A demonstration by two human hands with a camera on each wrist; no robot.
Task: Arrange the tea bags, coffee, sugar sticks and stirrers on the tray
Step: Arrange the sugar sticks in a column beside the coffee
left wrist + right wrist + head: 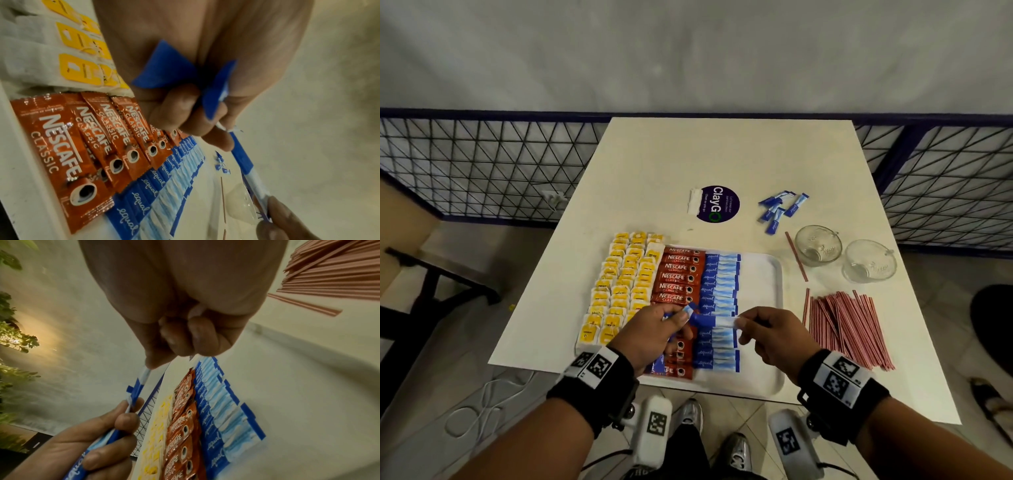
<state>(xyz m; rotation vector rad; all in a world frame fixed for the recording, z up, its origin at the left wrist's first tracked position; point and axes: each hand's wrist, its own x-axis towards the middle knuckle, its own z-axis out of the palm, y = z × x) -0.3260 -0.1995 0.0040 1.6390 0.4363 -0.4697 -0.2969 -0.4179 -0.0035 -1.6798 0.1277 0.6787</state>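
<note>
A white tray (760, 284) holds yellow tea bags (625, 274) on its left, a column of red coffee sticks (678, 277) and a column of blue sugar sticks (720, 284). Over the near part of the tray my left hand (681, 320) grips a small bunch of blue sugar sticks (164, 68). One sugar stick (712, 321) spans between both hands. My right hand (743, 325) pinches its pale end, seen also as the sugar stick (141, 381) in the right wrist view. Red-striped stirrers (849, 329) lie in a pile on the table right of the tray.
Several loose sugar sticks (780, 209) lie on the white table (688, 154) beyond the tray. Two glass cups (818, 245) (868, 260) stand at the right, with a single stirrer (796, 255) beside them. A round dark sticker (717, 204) is mid-table. A wire fence (482, 164) runs behind.
</note>
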